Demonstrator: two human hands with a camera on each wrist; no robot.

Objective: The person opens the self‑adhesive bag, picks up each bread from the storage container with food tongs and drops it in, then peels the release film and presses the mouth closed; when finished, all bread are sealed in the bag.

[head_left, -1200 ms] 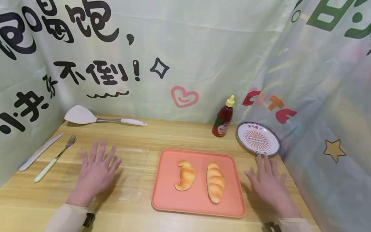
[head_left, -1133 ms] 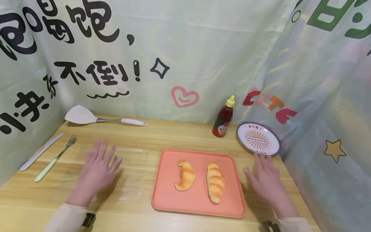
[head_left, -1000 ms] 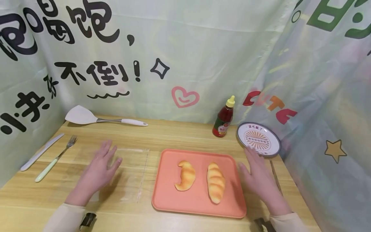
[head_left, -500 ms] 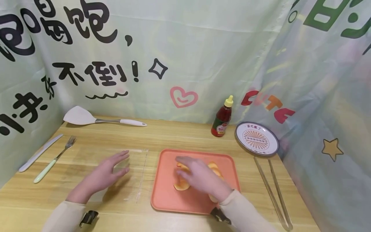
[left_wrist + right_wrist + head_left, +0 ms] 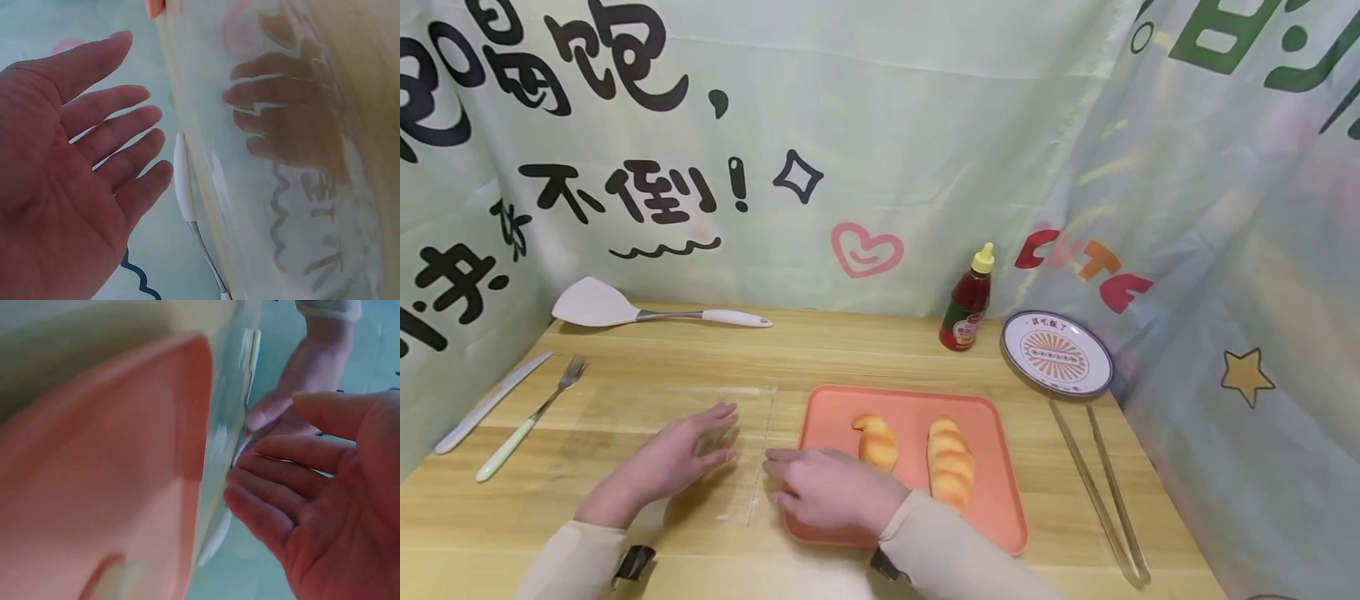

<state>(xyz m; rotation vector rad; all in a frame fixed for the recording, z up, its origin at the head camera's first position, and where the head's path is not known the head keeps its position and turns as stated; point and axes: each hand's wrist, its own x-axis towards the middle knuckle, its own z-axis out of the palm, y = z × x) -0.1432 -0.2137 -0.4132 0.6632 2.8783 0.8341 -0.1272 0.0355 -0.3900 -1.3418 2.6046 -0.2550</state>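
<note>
My left hand point(image 5: 677, 454) hovers with its fingers extended above a clear, glossy sheet point(image 5: 741, 487), which mirrors the hand in the left wrist view. Over the left edge of a pink tray point(image 5: 1000, 517), my right hand point(image 5: 835, 487) reaches leftward, fingers extended and holding nothing. Two bread pieces lie on the tray: a curved croissant point(image 5: 877, 446), its lower part hidden by the right hand, and a longer scored roll point(image 5: 951, 458), its lower end hidden by the sleeve. In the right wrist view, both hands' fingers appear close, though a gap shows between them in the head view.
A knife point(image 5: 493, 402) and green-handled fork point(image 5: 512, 446) lie at the left. Along the back rest a white spatula point(image 5: 597, 304), a red sauce bottle point(image 5: 966, 308) and a patterned plate point(image 5: 1056, 354) by the cloth wall. Metal tongs point(image 5: 1138, 575) lie at the right.
My right hand has swept left from beside the plate, across the tray to its left edge, uncovering the tongs. My left hand has turned toward the right. The head view has shifted slightly.
</note>
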